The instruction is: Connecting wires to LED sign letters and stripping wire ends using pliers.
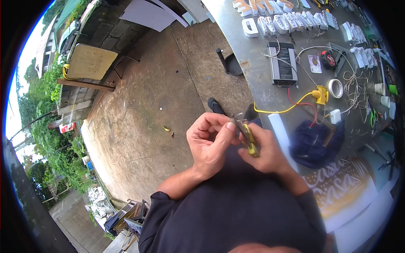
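My right hand (266, 147) is closed around a pair of pliers (252, 148) with yellow and dark grips, its jaws pointing toward my left fingers. My left hand (211, 141) pinches thumb against forefinger right at the jaws. A thin, pale bit like a wire end (238, 114) sticks up there; the rest of it is hidden by my fingers. Both hands are held in front of my body, beside the metal table (263, 95).
On the table at right are white channel letters (276, 24), a power supply (283, 63), a tape measure (328, 60), a tape roll (335, 88), a yellow connector (320, 95), loose cables and dark blue cloth (314, 145). A black pan-like object (234, 64) is near the table's edge.
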Action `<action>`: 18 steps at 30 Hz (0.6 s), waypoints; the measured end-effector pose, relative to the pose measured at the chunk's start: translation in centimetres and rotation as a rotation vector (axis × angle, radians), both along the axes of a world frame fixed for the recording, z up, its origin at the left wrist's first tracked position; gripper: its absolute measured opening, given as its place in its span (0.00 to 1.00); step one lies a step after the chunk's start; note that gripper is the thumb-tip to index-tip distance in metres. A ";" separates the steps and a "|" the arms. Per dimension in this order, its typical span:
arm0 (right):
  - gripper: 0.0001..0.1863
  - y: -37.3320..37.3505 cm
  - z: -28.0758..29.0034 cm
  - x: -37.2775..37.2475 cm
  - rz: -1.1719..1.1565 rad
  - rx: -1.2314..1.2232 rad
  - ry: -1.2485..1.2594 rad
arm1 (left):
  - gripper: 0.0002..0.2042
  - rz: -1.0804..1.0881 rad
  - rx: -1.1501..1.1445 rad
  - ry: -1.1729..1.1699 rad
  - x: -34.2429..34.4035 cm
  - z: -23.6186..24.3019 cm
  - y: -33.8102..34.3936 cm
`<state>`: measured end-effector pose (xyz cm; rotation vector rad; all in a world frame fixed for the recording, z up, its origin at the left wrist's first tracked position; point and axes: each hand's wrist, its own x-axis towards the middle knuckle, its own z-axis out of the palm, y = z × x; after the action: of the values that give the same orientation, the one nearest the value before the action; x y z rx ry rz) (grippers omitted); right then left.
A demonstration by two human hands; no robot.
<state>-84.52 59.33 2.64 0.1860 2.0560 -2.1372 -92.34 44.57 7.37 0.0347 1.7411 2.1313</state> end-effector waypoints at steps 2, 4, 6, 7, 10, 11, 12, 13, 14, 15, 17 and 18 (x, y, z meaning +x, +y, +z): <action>0.18 0.0 0.1 -0.1 -0.010 0.010 0.000 | 0.02 -0.005 0.005 -0.005 0.0 0.1 0.1; 0.18 0.0 0.1 -0.2 -0.022 0.020 -0.001 | 0.01 0.000 -0.008 0.002 0.0 0.1 0.2; 0.19 0.0 0.2 -0.3 -0.004 0.043 0.002 | 0.01 0.000 -0.001 0.005 0.0 0.2 0.3; 0.19 0.1 0.2 -0.4 -0.006 0.039 0.015 | 0.02 0.003 0.009 -0.022 0.0 0.2 0.3; 0.16 0.1 0.2 -0.5 -0.001 -0.004 0.013 | 0.03 -0.029 0.042 -0.068 -0.3 0.0 0.2; 0.16 0.0 0.2 -0.5 0.003 -0.027 0.004 | 0.04 -0.066 0.064 -0.089 -0.5 -0.2 0.1; 0.16 0.0 0.2 -0.5 0.007 -0.049 -0.006 | 0.04 -0.065 0.065 -0.088 -0.6 -0.3 0.0; 0.16 0.0 0.2 -0.5 0.007 -0.048 -0.006 | 0.05 -0.078 0.067 -0.062 -0.8 -0.5 0.0; 0.15 -0.1 0.2 -0.6 0.016 -0.046 -0.016 | 0.06 -0.096 0.081 -0.027 -0.8 -0.6 -0.1; 0.15 -0.1 0.1 -0.6 0.021 -0.042 -0.023 | 0.06 -0.090 0.070 -0.035 -0.8 -0.6 -0.1; 0.15 -0.3 -0.1 -0.7 0.016 -0.067 -0.002 | 0.07 -0.068 0.105 -0.109 -0.8 -0.6 -0.1; 0.15 -0.3 -0.1 -0.8 0.012 -0.086 0.010 | 0.07 -0.050 0.101 -0.111 -0.7 -0.6 -0.1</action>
<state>-85.28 59.00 2.51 0.1517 1.9603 -2.2181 -93.03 44.49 6.81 -0.0126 1.5539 2.1404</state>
